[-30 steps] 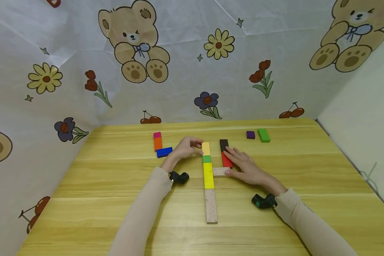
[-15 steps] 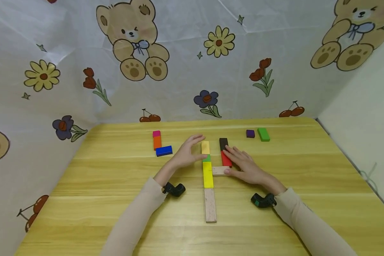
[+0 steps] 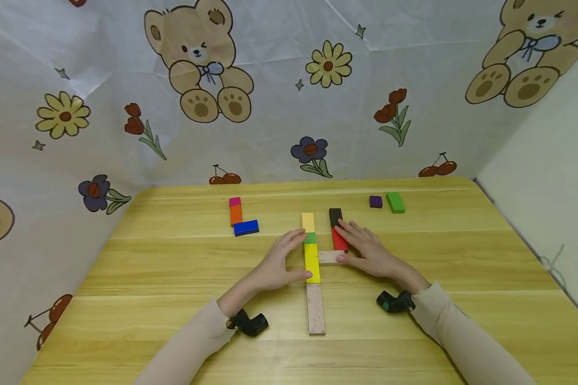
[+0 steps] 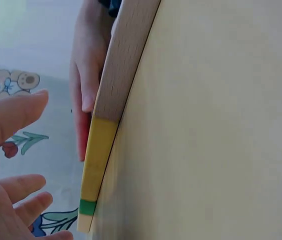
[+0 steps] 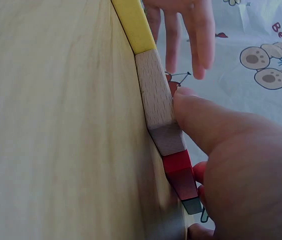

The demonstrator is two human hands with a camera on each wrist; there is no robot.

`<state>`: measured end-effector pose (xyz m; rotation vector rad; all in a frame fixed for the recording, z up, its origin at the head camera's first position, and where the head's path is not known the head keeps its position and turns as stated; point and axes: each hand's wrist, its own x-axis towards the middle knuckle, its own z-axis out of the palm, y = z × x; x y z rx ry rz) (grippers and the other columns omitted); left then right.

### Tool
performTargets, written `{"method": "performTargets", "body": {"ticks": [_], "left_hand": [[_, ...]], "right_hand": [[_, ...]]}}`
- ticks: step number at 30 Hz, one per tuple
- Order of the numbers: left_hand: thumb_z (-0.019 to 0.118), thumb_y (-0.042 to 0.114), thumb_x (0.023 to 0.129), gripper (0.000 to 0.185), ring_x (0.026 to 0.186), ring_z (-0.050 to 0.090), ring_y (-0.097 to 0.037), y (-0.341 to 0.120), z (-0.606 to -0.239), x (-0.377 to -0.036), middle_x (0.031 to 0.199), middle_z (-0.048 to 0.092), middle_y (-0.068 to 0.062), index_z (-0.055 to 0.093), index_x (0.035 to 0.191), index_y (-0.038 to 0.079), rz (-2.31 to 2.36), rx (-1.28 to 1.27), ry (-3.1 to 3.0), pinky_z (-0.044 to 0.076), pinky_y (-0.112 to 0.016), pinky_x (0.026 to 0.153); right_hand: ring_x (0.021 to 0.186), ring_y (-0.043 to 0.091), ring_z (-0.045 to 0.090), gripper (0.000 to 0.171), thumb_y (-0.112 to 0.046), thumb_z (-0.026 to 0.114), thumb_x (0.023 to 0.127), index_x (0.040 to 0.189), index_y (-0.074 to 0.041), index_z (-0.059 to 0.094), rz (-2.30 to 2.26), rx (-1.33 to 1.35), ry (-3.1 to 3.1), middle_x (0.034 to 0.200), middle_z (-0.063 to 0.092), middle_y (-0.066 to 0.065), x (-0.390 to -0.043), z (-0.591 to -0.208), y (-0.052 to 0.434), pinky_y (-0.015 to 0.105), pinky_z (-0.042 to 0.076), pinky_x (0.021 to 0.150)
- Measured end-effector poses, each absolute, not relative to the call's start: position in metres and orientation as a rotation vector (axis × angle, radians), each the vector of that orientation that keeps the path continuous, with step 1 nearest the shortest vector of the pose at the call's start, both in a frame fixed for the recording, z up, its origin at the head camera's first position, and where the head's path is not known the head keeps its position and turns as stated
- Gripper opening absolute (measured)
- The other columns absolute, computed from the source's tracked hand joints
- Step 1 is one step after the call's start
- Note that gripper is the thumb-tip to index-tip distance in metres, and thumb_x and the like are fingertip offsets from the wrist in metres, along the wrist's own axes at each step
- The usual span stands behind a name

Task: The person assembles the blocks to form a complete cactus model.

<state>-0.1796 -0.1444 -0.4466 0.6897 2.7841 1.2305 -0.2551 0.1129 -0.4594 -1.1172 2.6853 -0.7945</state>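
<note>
Head view, centre: a column of cream block (image 3: pixel 308 221), green block (image 3: pixel 310 238), yellow block (image 3: pixel 312 260) and long wooden block (image 3: pixel 316 310) is lying on the counter (image 3: pixel 125 299). A short wooden block (image 3: pixel 328 257) is meeting the yellow block's right side; red block (image 3: pixel 340 244) and black block (image 3: pixel 335 215) are continuing upward from its other end. Left hand (image 3: pixel 275 263): spreading, thumb and fingers parted, thumb tip overlapping the yellow block. Right hand (image 3: pixel 373 255): spreading, fingers resting over the red block. Left of centre: pink block (image 3: pixel 235 201), orange block (image 3: pixel 236 215), blue block (image 3: pixel 246 228). Upper right of the counter: purple block (image 3: pixel 375 202), light green block (image 3: pixel 395 202).

Left wrist view: column slanting to lower left; left thumb showing apart from it.

Right wrist view: right thumb touching the short wooden block.

Handling, judged: blocks seeming light, stiff, sturdy, perhaps slippery where painted; long sides offering the best hold; nudging probably shifting neighbours.

Containers: none showing.
</note>
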Motion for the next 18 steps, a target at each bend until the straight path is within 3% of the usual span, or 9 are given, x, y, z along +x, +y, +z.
{"method": "performTargets", "body": {"ticks": [8,18], "left_hand": [[0.063,0.053,0.073,0.084,0.135,0.006,-0.033,-0.148,-0.463,-0.163,0.148,0.016,-0.001,0.027,0.141,0.019,1.099,0.774,2.797,0.013,-0.060,0.101],[0.049,0.061,0.079,0.078,0.136,0.005,-0.032,-0.146,-0.468,-0.161,0.149,0.011,0.002,0.026,0.141,0.020,0.775,0.878,2.871,0.008,-0.054,0.105]], "right_hand": [[0.135,0.033,0.009,0.069,-0.046,0.052,0.085,0.141,-0.016,0.026,-0.790,-1.127,2.673,0.149,0.013,0.003,-0.254,-0.459,0.109,0.055,0.005,0.105],[0.135,0.034,0.009,0.071,-0.048,0.052,0.084,0.141,-0.015,0.025,-0.783,-1.124,2.679,0.149,0.014,0.004,-0.255,-0.461,0.110,0.055,0.006,0.105]]}}
